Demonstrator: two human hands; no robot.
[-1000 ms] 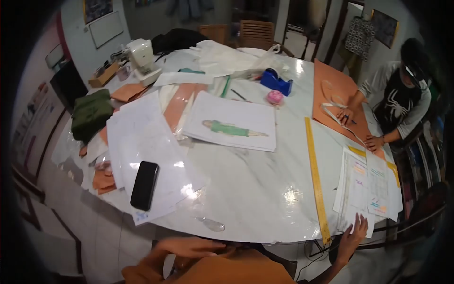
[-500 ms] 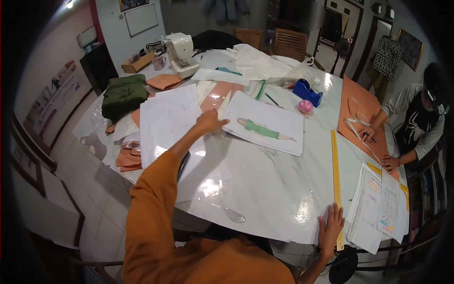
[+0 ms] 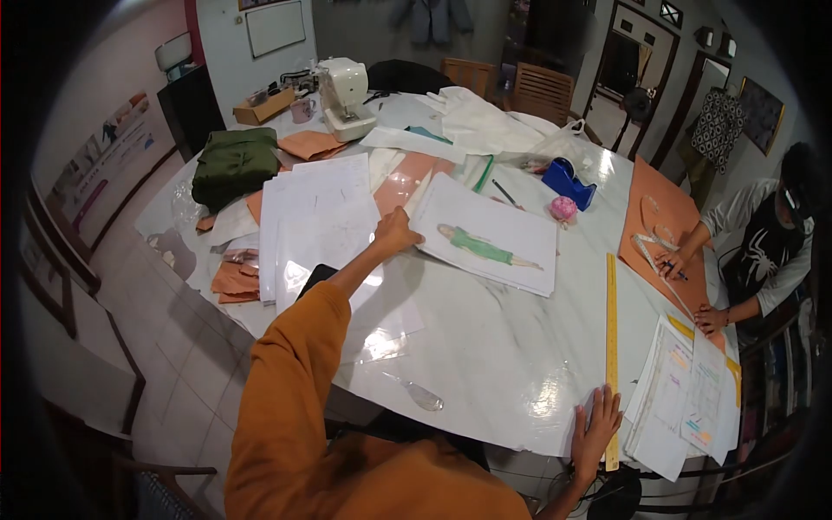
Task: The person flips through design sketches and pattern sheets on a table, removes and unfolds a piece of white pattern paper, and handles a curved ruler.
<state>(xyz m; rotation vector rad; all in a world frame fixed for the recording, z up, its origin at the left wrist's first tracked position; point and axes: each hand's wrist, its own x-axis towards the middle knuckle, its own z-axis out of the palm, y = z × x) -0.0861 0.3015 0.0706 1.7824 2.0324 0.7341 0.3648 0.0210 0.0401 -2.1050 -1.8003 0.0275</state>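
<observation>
Well, drawing sheets (image 3: 520, 227) should handle light, floppy | best held by edges | left hand (image 3: 398, 232) there, pinch I can't tell | right hand (image 3: 596, 431) splayed flat by yellow ruler (image 3: 612, 325)

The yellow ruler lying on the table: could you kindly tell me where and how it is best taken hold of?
Probably by its near end, coming from the near side: the yellow ruler lies flat, and that end seems to jut past the edge of the table, so it could be pinched from above and below. The right hand is at that end.
</observation>
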